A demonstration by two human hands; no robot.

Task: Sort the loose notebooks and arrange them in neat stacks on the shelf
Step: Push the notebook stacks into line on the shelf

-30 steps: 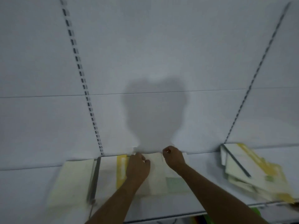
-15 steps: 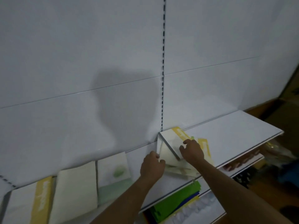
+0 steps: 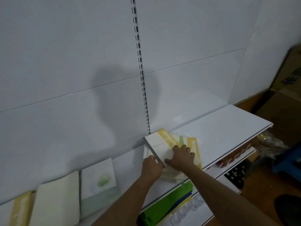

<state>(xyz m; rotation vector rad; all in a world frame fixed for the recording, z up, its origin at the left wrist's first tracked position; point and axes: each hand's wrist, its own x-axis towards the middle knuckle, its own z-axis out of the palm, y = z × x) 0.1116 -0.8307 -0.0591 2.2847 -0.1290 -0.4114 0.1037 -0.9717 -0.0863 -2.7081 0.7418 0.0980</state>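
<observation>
A messy pile of loose notebooks lies on the white shelf [image 3: 219,124] below the slotted upright. On top is a white notebook with a yellow band [image 3: 160,145]. My left hand [image 3: 151,167] grips that notebook's dark spine edge at the pile's left side. My right hand [image 3: 181,158] lies on its cover, fingers bent and spread, thumb pointing left. Under it show a green-striped notebook [image 3: 181,139] and another yellow-banded one [image 3: 194,148]. To the left lie three sorted stacks: green-print white [image 3: 98,180], plain cream [image 3: 56,198], yellow-banded [image 3: 20,209].
The slotted upright [image 3: 140,66] runs up the white back panel. A lower shelf holds green, blue and yellow folders [image 3: 166,207] and packaged goods [image 3: 234,158]. Cardboard boxes [image 3: 290,95] and a blue object [image 3: 288,159] stand on the floor at the right.
My view and both hands swung right from the sorted stacks to the messy pile. My left hand has moved onto the top notebook's spine; my right hand now lies on its cover.
</observation>
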